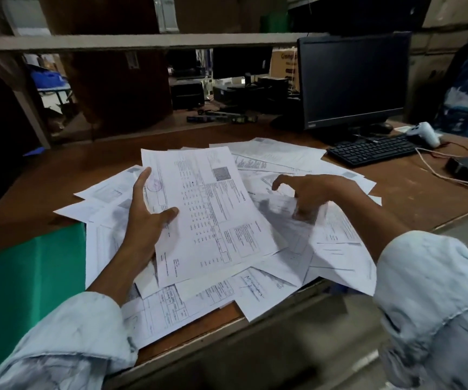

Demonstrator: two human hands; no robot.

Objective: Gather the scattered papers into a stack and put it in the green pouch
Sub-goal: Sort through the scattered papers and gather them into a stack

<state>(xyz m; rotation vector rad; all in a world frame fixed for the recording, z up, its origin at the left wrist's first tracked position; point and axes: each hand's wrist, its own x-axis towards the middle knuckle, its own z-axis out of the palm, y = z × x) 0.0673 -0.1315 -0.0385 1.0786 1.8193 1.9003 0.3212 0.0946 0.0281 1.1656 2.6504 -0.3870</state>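
Left hand pinches a sheet between thumb and fingers; right hand, fingers spread, presses the papers beside the pouch.

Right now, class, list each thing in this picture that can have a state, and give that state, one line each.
Left hand: holding a printed sheet lifted off the pile.
Held sheet: raised, tilted, print facing up.
Right hand: fingers spread, pressing on loose papers.
Scattered papers: still spread over the desk, overlapping, not stacked.
Green pouch: lying flat at the left, papers overlapping its edge.
Monitor: screen dark.
Keyboard: untouched.
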